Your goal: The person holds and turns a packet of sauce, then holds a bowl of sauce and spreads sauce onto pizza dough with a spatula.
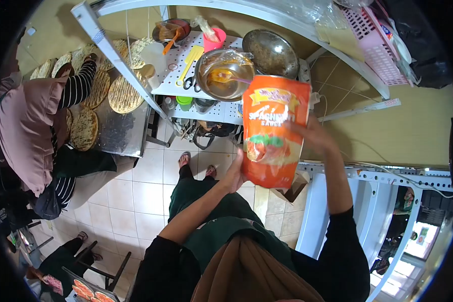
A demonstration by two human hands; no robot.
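A large orange pouch of spaghetti sauce (274, 166) is held upright in front of me, its printed front facing the camera. My left hand (235, 173) grips its lower left edge, the fingers mostly hidden behind it. At the right edge, my right hand (316, 135) is closed on the pouch, with blurred fingers reaching over its front. Just behind the pouch's top left corner, a metal bowl (204, 83) contains orange-yellow residue and a spoon (224, 75), with clear plastic at the rim.
The white perforated shelf (161, 88) holds a dark wok (271, 53), a pink cup (215, 39), a yellow spatula (190, 63) and scissors (190, 84). To the left, a co-worker (30, 126) leans over a metal table (126, 138) with several topped flatbreads (126, 94). A pink basket (375, 50) sits overhead.
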